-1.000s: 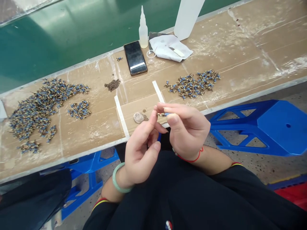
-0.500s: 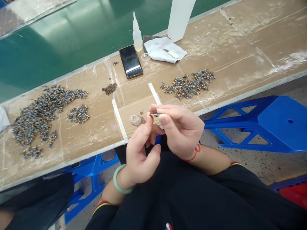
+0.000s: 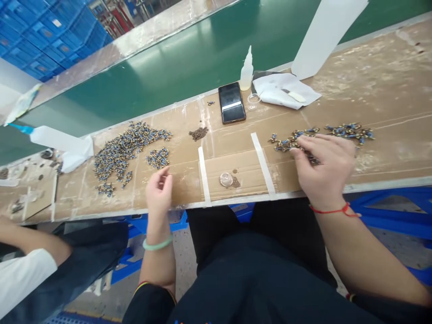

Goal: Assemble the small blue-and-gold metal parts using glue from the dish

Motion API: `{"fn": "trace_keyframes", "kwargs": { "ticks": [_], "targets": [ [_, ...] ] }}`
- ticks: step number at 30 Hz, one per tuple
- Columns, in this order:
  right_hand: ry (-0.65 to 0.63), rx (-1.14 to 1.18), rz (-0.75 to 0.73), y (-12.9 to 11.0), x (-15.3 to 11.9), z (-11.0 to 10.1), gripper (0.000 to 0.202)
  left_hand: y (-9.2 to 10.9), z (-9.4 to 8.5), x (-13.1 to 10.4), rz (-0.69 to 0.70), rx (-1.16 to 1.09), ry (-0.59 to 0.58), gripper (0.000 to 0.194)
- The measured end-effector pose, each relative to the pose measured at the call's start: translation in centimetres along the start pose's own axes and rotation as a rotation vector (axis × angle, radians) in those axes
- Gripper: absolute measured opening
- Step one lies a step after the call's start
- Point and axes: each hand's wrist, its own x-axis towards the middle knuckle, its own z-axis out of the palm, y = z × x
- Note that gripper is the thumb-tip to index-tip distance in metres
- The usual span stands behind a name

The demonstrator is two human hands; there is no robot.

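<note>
My right hand (image 3: 326,166) is over the right-hand pile of small blue and brass-coloured parts (image 3: 351,131), hiding some of it. Its thumb and fingers are drawn close together; whether a part is between the tips is hidden. Close below a small cluster of the same parts (image 3: 158,157), my left hand (image 3: 159,191) hovers at the table's front edge with fingers loosely curled. A gap shows between its thumb and fingers, and I see nothing in it. Between my hands, a small round clear dish (image 3: 226,179) sits on the cardboard between two white tape strips.
A larger heap of the parts (image 3: 118,148) lies left. Small brown pieces (image 3: 198,133) are piled near a phone (image 3: 232,103). Behind stand a nozzle bottle (image 3: 247,72) and a white sheet (image 3: 280,90) with a small knife (image 3: 293,95). Another person's arm (image 3: 30,238) is at left.
My hands have separated: the right moved right to the pile, the left moved left toward the small cluster. The small part that was held at my fingertips is no longer visible there. The view has shifted.
</note>
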Motion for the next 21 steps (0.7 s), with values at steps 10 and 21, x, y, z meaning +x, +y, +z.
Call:
{"fn": "trace_keyframes", "kwargs": {
  "ticks": [10,21],
  "targets": [
    [0.199,0.118,-0.099,-1.9,-0.8,0.0,0.014,-4.8,-2.8,6.4,-0.024,0.467,-0.067,0.019],
    [0.23,0.149,-0.177,-1.7,-1.4,-0.4,0.012,-3.7,-4.0,4.7,-0.014,0.465,-0.254,0.007]
  ]
}}
